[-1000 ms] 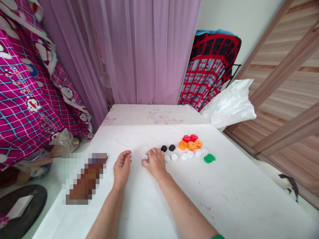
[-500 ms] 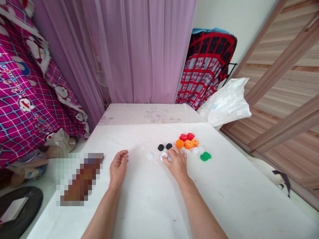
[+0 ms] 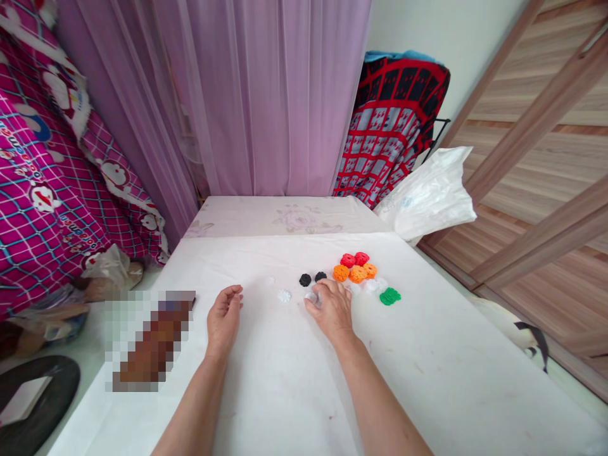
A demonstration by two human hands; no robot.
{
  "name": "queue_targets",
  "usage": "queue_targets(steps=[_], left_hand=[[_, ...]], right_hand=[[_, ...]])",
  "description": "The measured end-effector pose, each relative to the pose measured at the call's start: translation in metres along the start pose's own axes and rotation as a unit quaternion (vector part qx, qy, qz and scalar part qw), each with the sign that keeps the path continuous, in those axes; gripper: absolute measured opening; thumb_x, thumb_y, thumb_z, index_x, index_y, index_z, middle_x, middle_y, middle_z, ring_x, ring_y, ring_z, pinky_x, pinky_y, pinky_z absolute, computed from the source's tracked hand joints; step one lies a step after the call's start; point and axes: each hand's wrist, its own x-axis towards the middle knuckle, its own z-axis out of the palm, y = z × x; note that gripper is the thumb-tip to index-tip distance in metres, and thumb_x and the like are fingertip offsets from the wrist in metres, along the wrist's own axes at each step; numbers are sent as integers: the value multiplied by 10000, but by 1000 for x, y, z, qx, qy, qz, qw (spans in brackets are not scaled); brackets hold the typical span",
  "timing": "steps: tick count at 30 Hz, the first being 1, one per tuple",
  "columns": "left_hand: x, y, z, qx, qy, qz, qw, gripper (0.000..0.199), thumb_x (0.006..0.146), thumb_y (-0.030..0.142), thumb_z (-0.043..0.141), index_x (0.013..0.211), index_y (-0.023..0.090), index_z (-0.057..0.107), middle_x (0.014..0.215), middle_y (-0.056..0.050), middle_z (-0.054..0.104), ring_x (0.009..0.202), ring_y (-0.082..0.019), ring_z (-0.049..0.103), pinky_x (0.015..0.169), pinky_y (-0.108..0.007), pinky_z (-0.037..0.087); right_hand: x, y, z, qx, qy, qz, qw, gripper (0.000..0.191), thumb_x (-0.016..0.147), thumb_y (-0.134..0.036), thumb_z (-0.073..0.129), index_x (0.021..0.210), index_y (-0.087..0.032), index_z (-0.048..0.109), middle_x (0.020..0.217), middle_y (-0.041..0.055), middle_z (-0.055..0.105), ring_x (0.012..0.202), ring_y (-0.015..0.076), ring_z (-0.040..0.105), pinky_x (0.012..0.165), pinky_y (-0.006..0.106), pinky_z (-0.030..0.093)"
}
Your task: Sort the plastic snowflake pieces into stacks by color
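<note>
My right hand (image 3: 334,311) is low over the white table, its thumb and fingers closed round a small stack of white plastic snowflake discs (image 3: 311,296). Beside it, to the left, a single white snowflake disc (image 3: 284,296) lies flat. Two black disc stacks (image 3: 304,280) sit just beyond the fingers. My left hand (image 3: 225,320) rests on its edge further left, fingers loosely curled and apart from the thumb, with nothing visible in it. Right of my right hand are orange stacks (image 3: 341,273), red stacks (image 3: 348,260), clear-white discs (image 3: 375,286) and a green stack (image 3: 390,296).
A faint clear disc (image 3: 272,279) lies near the table's middle. Pixelation hides an object (image 3: 154,342) at the left edge. A white plastic bag (image 3: 430,193) stands off the far right corner. Purple curtains (image 3: 285,95) hang behind the table (image 3: 285,392).
My right hand stays at the white stack, its fingers slightly shifted round it. The left hand keeps its pose. The whole view has slid a little.
</note>
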Motion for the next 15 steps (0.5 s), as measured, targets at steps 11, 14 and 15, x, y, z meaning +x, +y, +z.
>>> queue_targets(steps=[11,14,15], left_hand=[[2,-4,1,-7,3,-9,1000,350,699,450,602,935,196,644,985,-69,682,863,-189,644,745,-326,534],[2,-5,1,-7,1,-5,1000,350,701,449,604,940,198,647,981,-69,683,860,-189,646,746,-328,536],[2,-5,1,-8,1,-4,1000,351,701,450,604,941,198,649,977,-69,683,857,-190,646,746,-329,536]], right_hand=[[14,-46,10,-50,-98,-74,991,244,796,-426,669,892,-209,724,1241,91,592,1139,272,446,915,407,327],[15,-51,18,-48,-102,-64,992,187,785,-366,675,857,-201,726,1215,86,612,1114,263,462,901,400,339],[15,-52,20,-46,-99,-63,992,172,782,-348,675,850,-199,725,1208,83,619,1107,260,467,899,398,340]])
